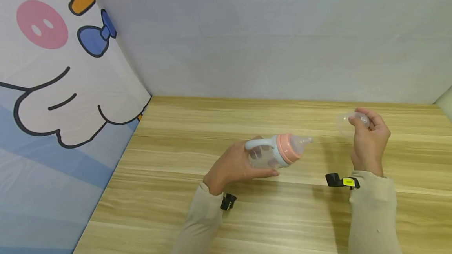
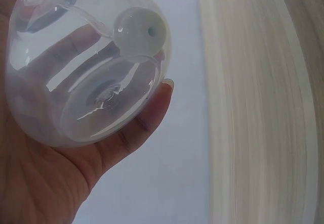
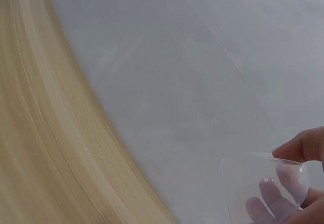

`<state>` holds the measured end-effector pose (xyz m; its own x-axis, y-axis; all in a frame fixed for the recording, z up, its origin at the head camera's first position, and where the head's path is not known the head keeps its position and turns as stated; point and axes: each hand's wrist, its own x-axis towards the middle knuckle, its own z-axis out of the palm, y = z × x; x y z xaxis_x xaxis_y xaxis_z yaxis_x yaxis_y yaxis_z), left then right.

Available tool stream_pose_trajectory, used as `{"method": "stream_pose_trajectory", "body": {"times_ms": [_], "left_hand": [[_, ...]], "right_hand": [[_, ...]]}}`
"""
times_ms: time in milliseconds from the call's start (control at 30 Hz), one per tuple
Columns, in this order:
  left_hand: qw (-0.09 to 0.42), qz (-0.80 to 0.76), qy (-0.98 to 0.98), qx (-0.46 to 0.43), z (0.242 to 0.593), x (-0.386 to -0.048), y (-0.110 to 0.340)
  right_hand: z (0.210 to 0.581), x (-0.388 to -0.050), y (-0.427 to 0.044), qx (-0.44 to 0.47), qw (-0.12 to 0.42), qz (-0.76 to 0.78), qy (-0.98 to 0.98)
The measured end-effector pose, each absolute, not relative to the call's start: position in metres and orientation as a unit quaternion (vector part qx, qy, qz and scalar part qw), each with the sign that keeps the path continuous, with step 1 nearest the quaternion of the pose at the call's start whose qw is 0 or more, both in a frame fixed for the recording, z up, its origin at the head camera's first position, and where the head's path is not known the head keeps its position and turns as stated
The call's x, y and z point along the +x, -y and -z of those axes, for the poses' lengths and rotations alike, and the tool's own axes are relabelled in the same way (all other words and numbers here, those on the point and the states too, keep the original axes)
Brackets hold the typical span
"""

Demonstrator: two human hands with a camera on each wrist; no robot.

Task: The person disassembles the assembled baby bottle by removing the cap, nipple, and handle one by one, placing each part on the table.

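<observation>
A clear baby bottle [image 1: 263, 156] with a pink collar [image 1: 288, 148], a pale blue handle and a clear teat is held by my left hand [image 1: 234, 164] above the table, tilted so the teat points right. In the left wrist view the bottle's rounded base [image 2: 106, 100] faces the camera, with the palm and fingers around its side. To the right, my right hand [image 1: 370, 140] pinches a clear dome-shaped cap [image 1: 347, 122] between thumb and fingers. Through the cap [image 3: 243, 183] in the right wrist view, several fingertips show. Bottle and cap are apart.
Beneath both hands lies a wood-grain table [image 1: 159, 207]. A pale grey wall covering [image 1: 275, 38] rises behind its far edge, and a cartoon-printed sheet [image 1: 46, 69] hangs on the left. Each wrist wears a black strap mount [image 1: 333, 180].
</observation>
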<state>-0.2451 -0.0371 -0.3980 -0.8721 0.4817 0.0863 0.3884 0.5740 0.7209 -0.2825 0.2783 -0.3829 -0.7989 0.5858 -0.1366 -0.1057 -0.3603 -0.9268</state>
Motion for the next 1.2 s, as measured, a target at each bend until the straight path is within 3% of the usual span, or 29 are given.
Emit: {"method": "stream_pose_trajectory", "body": {"times_ms": [967, 1200], "left_hand": [[0.06, -0.389, -0.885, 0.249, 0.396, -0.243, 0.039], [0.06, -0.393, -0.882, 0.253, 0.397, -0.243, 0.039]], "right_hand": [[0.405, -0.283, -0.292, -0.311, 0.16, -0.738, 0.577], [0.409, -0.284, -0.293, -0.318, 0.168, -0.74, 0.568]]}}
